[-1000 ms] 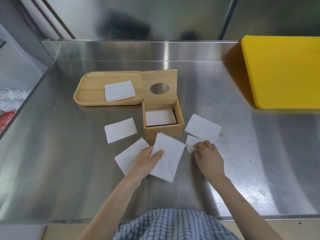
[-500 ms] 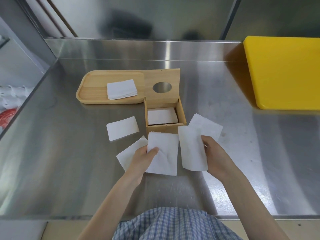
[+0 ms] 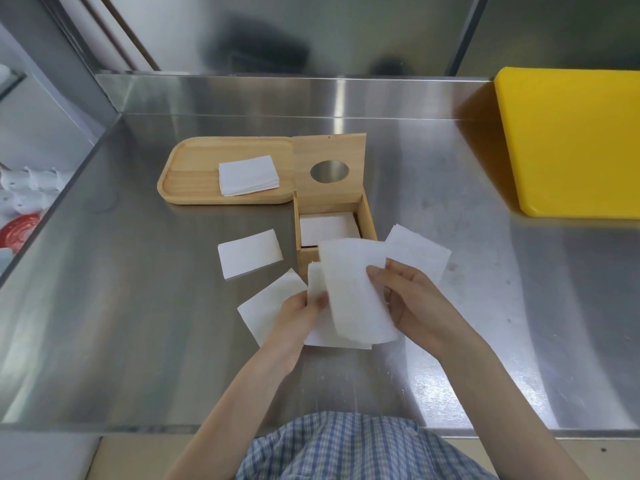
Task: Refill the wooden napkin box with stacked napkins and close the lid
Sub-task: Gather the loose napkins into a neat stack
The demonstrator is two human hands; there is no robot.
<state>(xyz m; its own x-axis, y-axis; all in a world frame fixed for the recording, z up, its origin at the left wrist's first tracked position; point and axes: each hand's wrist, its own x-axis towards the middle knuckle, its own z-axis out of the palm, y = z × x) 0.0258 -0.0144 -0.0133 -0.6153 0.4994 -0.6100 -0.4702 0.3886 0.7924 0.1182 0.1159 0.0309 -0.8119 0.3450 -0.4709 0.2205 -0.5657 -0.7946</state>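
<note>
The wooden napkin box (image 3: pixel 369 216) stands open mid-counter, its lid (image 3: pixel 329 168) with a round hole tilted back, and white napkins (image 3: pixel 329 226) lie inside. In front of the box my right hand (image 3: pixel 412 299) holds a white napkin (image 3: pixel 356 292) over a second napkin (image 3: pixel 317 285) gripped by my left hand (image 3: pixel 298 313); the two sheets overlap. Loose napkins lie on the counter: one left of the box (image 3: pixel 249 252), one under my left hand (image 3: pixel 270 303), one to the right (image 3: pixel 419 254). A napkin stack (image 3: pixel 247 174) rests on a wooden tray (image 3: pixel 187 174).
A yellow cutting board (image 3: pixel 571 140) lies at the back right of the steel counter (image 3: pixel 138 341). A steel backsplash runs along the rear. At the far left, below the counter edge, sit white and red items (image 3: pixel 20 209).
My right hand picked up a napkin from the right of the box and brought it left over the napkin in my left hand; both hands have come together.
</note>
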